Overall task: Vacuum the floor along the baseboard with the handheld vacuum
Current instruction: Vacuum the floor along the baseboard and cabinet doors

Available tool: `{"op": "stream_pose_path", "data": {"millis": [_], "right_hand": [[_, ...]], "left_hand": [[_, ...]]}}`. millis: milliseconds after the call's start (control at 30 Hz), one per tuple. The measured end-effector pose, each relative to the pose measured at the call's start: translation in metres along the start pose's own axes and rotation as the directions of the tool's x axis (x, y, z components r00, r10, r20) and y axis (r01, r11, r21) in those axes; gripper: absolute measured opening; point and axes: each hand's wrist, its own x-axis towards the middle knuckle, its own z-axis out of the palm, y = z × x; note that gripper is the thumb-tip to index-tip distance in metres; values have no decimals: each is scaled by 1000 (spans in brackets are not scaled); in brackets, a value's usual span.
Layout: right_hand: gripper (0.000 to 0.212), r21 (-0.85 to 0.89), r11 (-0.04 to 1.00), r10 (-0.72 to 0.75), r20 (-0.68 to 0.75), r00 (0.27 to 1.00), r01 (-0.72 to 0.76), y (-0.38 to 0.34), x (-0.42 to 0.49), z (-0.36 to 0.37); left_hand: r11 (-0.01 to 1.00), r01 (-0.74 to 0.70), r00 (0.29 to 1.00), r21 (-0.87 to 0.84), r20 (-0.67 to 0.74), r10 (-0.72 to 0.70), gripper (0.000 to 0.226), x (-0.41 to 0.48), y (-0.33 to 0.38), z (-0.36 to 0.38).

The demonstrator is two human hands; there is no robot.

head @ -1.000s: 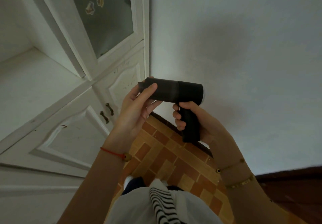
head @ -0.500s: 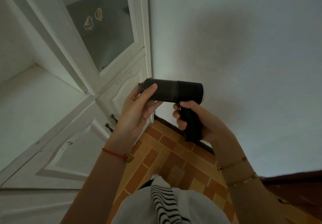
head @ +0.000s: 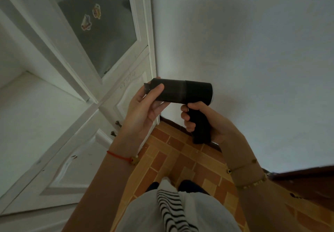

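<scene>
I hold a black handheld vacuum (head: 188, 93) level in front of me, well above the floor, its nozzle end pointing left. My right hand (head: 202, 121) grips its pistol handle from the right. My left hand (head: 144, 109) holds the front of the barrel, thumb across its near side and fingers behind it. Below, a dark baseboard (head: 173, 124) runs along the foot of the white wall, meeting the orange and brown tiled floor (head: 182, 161).
A white cabinet (head: 72, 123) with panelled doors, small knobs (head: 117, 123) and a glass upper door stands at the left, reaching the wall corner. Another dark baseboard strip (head: 303, 175) shows at the lower right. My feet and striped clothing are at the bottom centre.
The vacuum and both hands stay in the same grip. The view has tilted a little downward, so more floor shows and the cabinet has shifted in the frame.
</scene>
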Motion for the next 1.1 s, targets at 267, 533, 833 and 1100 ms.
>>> {"op": "stream_pose_path", "data": {"millis": [267,533,833,1100], "right_hand": [[11,-4,1000,-4,-24,1000,4,-6,-2,-12],[11,-18,1000,19,-42,999,-20,-11,-5,-28],[10,10,999,39,-27,999,-39,-16,-3,-44],[12,-8,999,33,-42,999,-33,-20,2,-55]], "left_hand": [[999,37,999,19,6,-37,50,10,-5,10],[998,60,998,3,-15,-60,58,16,-11,23],[998,65,997,15,-46,-64,58,24,-19,33],[998,60,995,-8,-74,-61,48,33,-26,37]]}}
